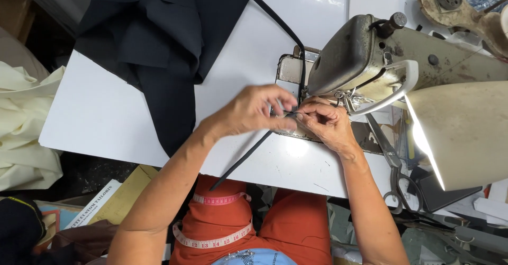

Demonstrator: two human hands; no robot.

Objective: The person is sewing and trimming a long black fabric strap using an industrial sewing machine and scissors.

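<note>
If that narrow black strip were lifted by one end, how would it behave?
Likely floppy: the black strip droops off the table edge. Probably light, since fingertips of the left hand and right hand alone pinch it.

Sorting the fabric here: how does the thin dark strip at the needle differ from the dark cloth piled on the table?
The dark strip is narrow and stretched straight; the dark cloth is wide and folded in a heap. The left hand and right hand pinch the strip; the cloth lies untouched. Both look near-black.
</note>
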